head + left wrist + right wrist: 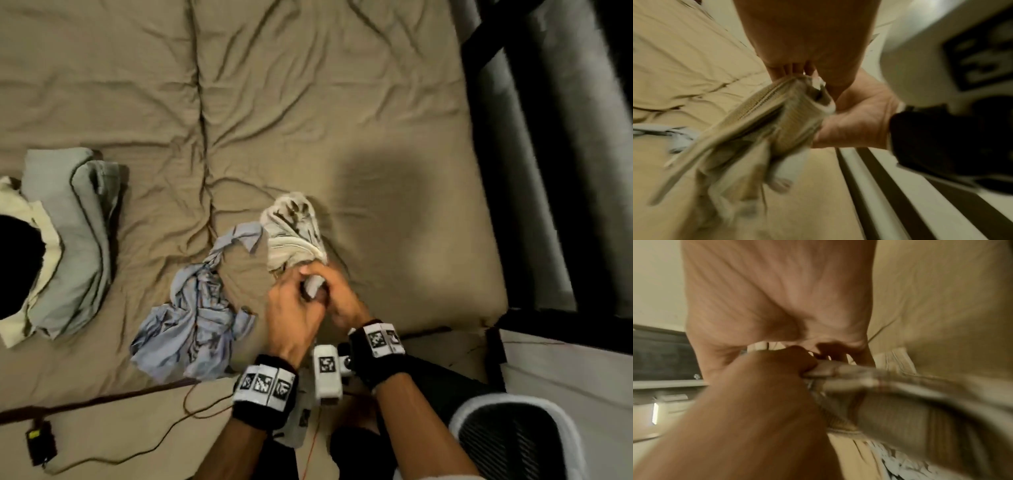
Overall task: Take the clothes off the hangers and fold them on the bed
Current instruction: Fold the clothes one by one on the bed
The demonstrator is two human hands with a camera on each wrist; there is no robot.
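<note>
Gripping the near end of a bunched white patterned garment (296, 236), both hands meet just above the near edge of the bed (308, 102). The left hand (296, 315) has its fingers curled round the gathered fabric, and the right hand (337, 298) curls in from the other side, fingers closed on the same bundle. In the left wrist view the garment (760, 129) trails away from the fists in a blurred, ribbed-looking fold; in the right wrist view the left hand (756, 402) pinches the cloth (879, 386) close beside the right palm. No hanger is visible in the bundle.

The cloth looks light, soft and limp, so it should sag wherever it is not supported and will not keep a shape by itself. Taking it at two separate points along a hem or at the shoulders, rather than in one clump, would probably let it spread flat for folding.

A crumpled light blue garment (195, 308) lies just left of the hands, unfolded. Well to the left sits a stack of folded clothes (72, 240), grey-green over cream.
</note>
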